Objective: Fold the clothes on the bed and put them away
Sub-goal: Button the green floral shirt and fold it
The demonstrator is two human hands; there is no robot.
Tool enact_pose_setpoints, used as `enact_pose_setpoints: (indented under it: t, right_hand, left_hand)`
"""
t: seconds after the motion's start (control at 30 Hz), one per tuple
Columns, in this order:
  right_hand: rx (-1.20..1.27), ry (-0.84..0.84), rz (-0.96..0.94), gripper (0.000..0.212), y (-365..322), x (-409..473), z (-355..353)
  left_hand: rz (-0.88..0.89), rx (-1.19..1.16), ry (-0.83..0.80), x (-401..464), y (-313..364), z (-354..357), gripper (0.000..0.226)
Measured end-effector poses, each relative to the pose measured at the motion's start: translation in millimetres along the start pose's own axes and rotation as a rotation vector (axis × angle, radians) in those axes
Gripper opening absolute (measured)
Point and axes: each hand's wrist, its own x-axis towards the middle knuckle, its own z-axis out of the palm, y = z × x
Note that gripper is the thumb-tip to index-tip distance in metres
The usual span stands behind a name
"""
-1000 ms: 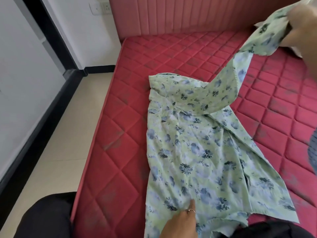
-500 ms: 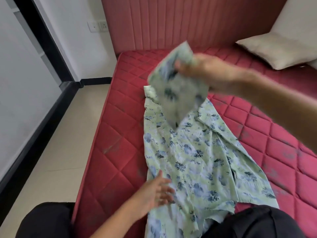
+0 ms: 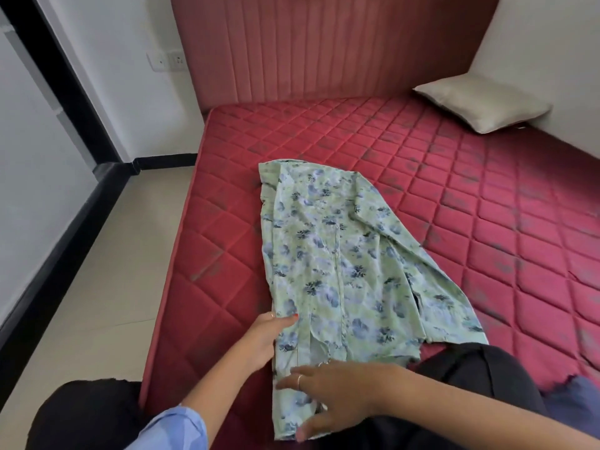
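Note:
A light green garment with blue flowers point(image 3: 341, 264) lies lengthwise on the red quilted mattress point(image 3: 454, 196), folded into a long narrow shape. My left hand point(image 3: 264, 336) rests at its left edge near the bottom, thumb lying on the cloth and fingers under the edge. My right hand point(image 3: 334, 394) lies spread, fingers straight, over the garment's near end, and wears rings. The bottom hem is partly hidden under it.
A cream pillow point(image 3: 483, 103) sits at the far right corner against the padded red headboard point(image 3: 324, 47). Tiled floor point(image 3: 97, 287) runs along the bed's left side, beside a white wall with black trim. My dark-trousered knees point(image 3: 487, 368) rest on the mattress's near edge.
My right hand carried the lifted sleeve across from the right, laid it on the garment and came down to the near end. The left hand shifted up to the left edge.

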Motion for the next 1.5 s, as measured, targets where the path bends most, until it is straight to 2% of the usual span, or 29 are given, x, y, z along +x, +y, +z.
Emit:
enact_pose_setpoints:
  t: [0.1, 0.2, 0.27, 0.37, 0.43, 0.57, 0.6, 0.63, 0.7, 0.73, 0.83, 0.9, 1.0, 1.1, 1.17, 1.23, 1.3, 1.33, 1.37, 1.43, 1.47, 1.5]
  right_hand:
    - [0.142, 0.118, 0.132, 0.064, 16.9, -24.0, -6.9]
    - [0.196, 0.3, 0.407, 0.057, 66.2, -48.8, -14.5]
    - [0.235, 0.42, 0.612, 0.054, 108.6, -69.4, -16.4]
    - [0.261, 0.46, 0.976, 0.056, 164.9, -100.9, -14.5]
    - [0.298, 0.48, 1.159, 0.057, 194.3, -112.1, -3.9]
    - [0.484, 0.382, 1.329, 0.077, 234.2, -104.4, 29.5]
    - [0.533, 0.397, 1.356, 0.078, 242.6, -100.6, 37.6]
    - [0.582, 0.432, 1.369, 0.068, 246.9, -98.2, 39.8]
    - [0.673, 0.556, 1.324, 0.028, 253.1, -97.1, 35.2]
    - [0.728, 0.671, 1.286, 0.017, 249.4, -98.8, 28.6]
    - [0.76, 1.025, 1.118, 0.008, 216.2, -108.7, -10.5]
    - [0.68, 1.17, 0.952, 0.022, 186.2, -110.6, -41.5]
    - [0.578, 1.273, 0.665, 0.01, 142.5, -102.0, -78.4]
    - [0.513, 1.211, 0.482, 0.005, 103.5, -79.8, -96.0]
    - [0.551, 1.135, 0.351, 0.013, 83.3, -62.3, -92.7]
    - [0.565, 1.026, 0.263, 0.018, 75.1, -47.8, -81.3]
    - [0.614, 0.943, 0.193, 0.013, 75.0, -41.4, -67.6]
    - [0.666, 0.971, 0.18, 0.014, 77.7, -40.3, -60.9]
    - [0.717, 1.048, 0.206, 0.017, 80.7, -40.5, -55.2]
    - [0.824, 1.248, 0.383, 0.022, 90.6, -40.7, -44.1]
    - [0.921, 1.287, 0.492, 0.027, 95.7, -40.3, -39.2]
    - [1.082, 1.246, 0.557, 0.035, 98.5, -40.0, -35.7]
  left_hand:
    - [-0.019, 0.16, 0.016, 2.2, -3.3, 1.9, 0.027]
    - [0.027, 0.397, 0.077, 5.5, -1.4, 0.4, 0.024]
    - [0.101, 0.534, 0.195, 4.8, 4.3, 1.5, 0.024]
    - [0.249, 0.701, 0.405, 10.3, 14.9, 3.2, 0.038]
    - [0.306, 0.751, 0.457, 15.8, 21.5, 7.3, 0.052]
    - [0.305, 0.803, 0.48, 14.1, 31.1, 27.4, 0.055]
    - [0.301, 0.821, 0.478, 11.9, 32.5, 32.2, 0.055]
    - [0.31, 0.837, 0.471, 10.1, 33.8, 37.0, 0.054]
    - [0.329, 0.852, 0.429, 7.3, 38.5, 46.5, 0.052]
    - [0.337, 0.842, 0.388, 5.0, 41.9, 51.6, 0.05]
    - [0.351, 0.675, 0.194, -5.5, 57.4, 73.8, 0.03]
    - [0.348, 0.536, 0.032, -14.5, 71.9, 94.1, 0.028]
    - [0.263, 0.344, -0.222, -27.3, 92.7, 127.0, 0.055]
    - [0.173, 0.14, -0.366, -32.2, 106.1, 149.6, 0.067]
    - [0.147, -0.008, -0.341, -29.8, 110.9, 154.2, 0.06]
    - [0.098, -0.103, -0.226, -25.7, 109.1, 149.9, 0.04]
    - [0.07, -0.07, -0.112, -19.0, 104.0, 137.9, 0.021]
    - [0.055, -0.041, -0.071, -15.0, 101.1, 131.1, 0.019]
    - [0.042, -0.028, -0.045, -11.0, 98.2, 124.2, 0.022]
    - [0.013, -0.095, -0.016, -5.4, 94.6, 112.8, 0.023]
    - [0.014, -0.129, 0.003, -4.4, 93.5, 109.0, 0.018]
    - [0.018, -0.151, 0.026, -4.1, 92.5, 106.6, 0.015]
